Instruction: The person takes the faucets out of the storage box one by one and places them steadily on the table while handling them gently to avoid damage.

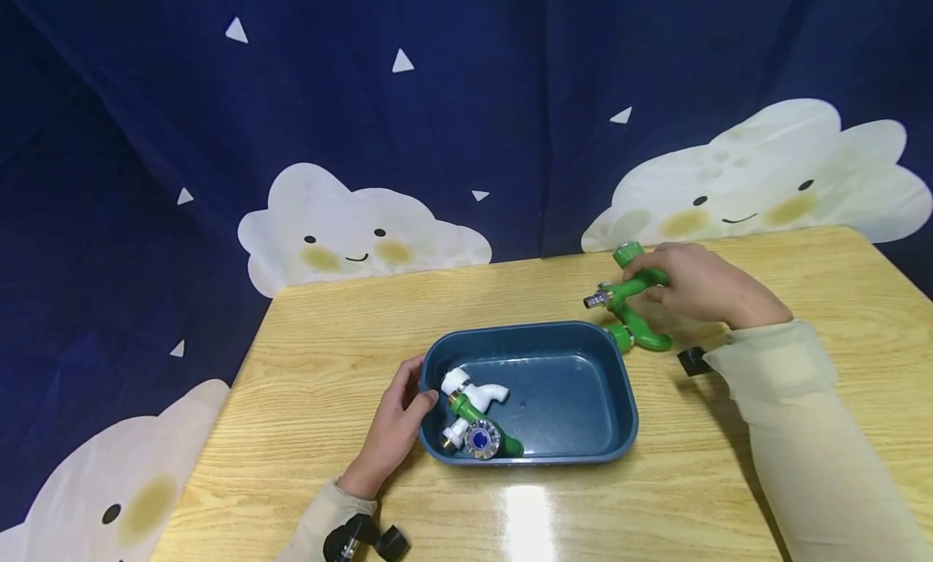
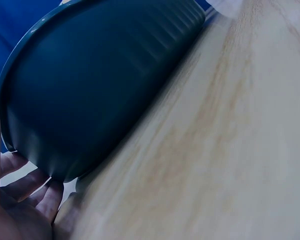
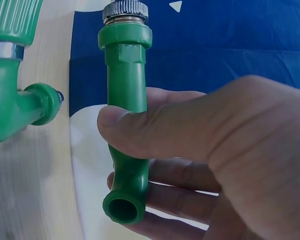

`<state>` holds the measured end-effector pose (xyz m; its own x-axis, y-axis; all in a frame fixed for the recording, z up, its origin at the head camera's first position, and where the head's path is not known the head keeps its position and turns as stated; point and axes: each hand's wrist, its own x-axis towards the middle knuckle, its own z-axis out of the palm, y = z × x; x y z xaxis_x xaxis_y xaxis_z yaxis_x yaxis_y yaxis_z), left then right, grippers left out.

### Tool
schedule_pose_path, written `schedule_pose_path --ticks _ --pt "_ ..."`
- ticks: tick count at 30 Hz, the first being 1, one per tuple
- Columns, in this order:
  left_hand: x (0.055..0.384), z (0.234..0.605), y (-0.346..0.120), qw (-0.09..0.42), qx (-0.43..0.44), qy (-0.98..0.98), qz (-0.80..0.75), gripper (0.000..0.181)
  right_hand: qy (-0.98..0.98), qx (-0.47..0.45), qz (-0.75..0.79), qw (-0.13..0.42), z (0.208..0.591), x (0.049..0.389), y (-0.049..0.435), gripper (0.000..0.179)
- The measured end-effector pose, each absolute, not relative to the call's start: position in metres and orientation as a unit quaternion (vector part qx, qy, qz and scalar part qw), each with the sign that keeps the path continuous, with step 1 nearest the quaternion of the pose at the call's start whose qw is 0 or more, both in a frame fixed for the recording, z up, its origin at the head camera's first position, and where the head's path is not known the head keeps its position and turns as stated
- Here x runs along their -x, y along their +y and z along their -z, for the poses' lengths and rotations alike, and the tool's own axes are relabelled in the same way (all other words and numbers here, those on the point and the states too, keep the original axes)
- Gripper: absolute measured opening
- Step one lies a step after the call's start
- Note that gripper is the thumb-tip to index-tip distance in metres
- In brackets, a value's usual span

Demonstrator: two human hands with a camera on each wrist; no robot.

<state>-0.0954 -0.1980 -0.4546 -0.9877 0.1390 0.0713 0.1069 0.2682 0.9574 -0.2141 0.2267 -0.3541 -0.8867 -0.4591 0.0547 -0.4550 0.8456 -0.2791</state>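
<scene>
My left hand (image 1: pixel 397 420) grips the left end of a dark blue plastic tub (image 1: pixel 525 458), thumb over the rim and fingers outside. Inside the tub, at its left end, a white faucet (image 1: pixel 477 396) and a green faucet (image 1: pixel 472 414) with a blue-centred knob lie crossed. Beyond the tub's right end, my right hand (image 1: pixel 703 287) holds another green faucet (image 3: pixel 127 82), its thumb across the body and fingers behind. Its open spout end and knurled metal end show in the right wrist view. A further green faucet (image 1: pixel 645 335) lies on the table close below it.
The wood-grain table (image 1: pixel 313 368) ends at a dark blue curtain (image 1: pixel 466 125) printed with smiling clouds and white triangles. A black wrist mount (image 1: pixel 364 538) is on my left forearm, and another black piece (image 1: pixel 694 361) sits by my right cuff.
</scene>
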Motion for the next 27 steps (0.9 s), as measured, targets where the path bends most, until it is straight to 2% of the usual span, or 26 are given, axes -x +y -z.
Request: schedule_pose_path --ticks 18,27 --pt "0.095 0.455 -0.198 0.011 -0.082 0.798 -0.597 0.046 0.964 0.211 0.161 0.006 0.36 0.218 0.235 0.029" --pt "0.096 0.456 -0.199 0.006 -0.086 0.799 -0.595 0.046 0.967 0.194 0.164 0.031 0.366 0.221 0.242 0.033"
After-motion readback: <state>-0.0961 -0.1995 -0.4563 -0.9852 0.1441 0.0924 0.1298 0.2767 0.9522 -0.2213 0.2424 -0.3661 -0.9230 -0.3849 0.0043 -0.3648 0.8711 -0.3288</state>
